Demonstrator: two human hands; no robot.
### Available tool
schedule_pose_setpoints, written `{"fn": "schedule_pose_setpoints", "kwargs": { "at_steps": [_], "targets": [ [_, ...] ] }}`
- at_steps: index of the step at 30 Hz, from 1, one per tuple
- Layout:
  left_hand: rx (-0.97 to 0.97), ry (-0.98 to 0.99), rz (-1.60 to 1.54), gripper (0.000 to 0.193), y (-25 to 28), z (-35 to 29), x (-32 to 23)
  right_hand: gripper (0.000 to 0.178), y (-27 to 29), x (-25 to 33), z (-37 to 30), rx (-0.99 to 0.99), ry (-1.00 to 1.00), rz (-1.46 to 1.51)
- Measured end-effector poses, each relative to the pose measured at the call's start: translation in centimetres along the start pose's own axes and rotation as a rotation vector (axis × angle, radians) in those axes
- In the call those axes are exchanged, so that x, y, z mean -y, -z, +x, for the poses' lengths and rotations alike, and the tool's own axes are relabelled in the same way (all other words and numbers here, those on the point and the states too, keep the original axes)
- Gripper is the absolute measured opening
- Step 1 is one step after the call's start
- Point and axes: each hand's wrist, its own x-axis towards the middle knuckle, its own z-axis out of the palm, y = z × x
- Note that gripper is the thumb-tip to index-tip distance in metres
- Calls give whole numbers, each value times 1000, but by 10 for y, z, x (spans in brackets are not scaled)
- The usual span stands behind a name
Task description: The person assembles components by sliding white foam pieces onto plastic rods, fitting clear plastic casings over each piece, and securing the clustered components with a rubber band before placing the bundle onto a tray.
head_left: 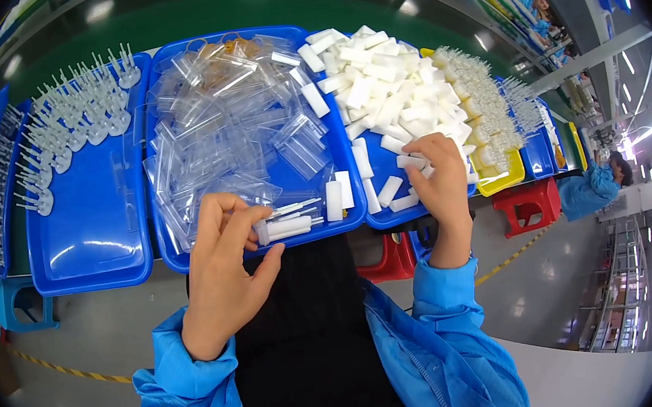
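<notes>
My left hand [229, 265] is closed on a pale plastic part with thin rods [290, 225], held sideways over the front edge of the middle blue tray [267, 249]. A white block seems to lie among its rods. At the front of the tray to the right, my right hand [438, 176] pinches a small white foam block [411, 162] between thumb and fingers. Behind that hand rises a heap of white foam blocks [384, 78]. Clear plastic sleeves [215, 128] fill most of the middle tray, and a few foam blocks [334, 200] lie at its right side.
On the left, a blue tray [92, 244] bears rows of pronged pale parts [93, 109]. Farther right stands a yellow tray [503, 183] of white bristly pieces. Red stools [529, 206] and a blue stool [22, 303] stand below. A person in blue [591, 190] is at far right.
</notes>
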Motion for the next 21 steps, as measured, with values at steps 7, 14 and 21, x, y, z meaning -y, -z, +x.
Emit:
{"fn": "schedule_pose_setpoints", "kwargs": {
  "at_steps": [7,14,21],
  "targets": [
    [64,-102,204,11,3,22,-2,21,-7,-11,14,129,118,-219],
    [166,-28,297,8,7,28,-2,10,-17,1,0,-10,-41,12],
    [249,-48,136,8,22,30,4,18,-21,71,-33,-159,-320,984]
  ]
}}
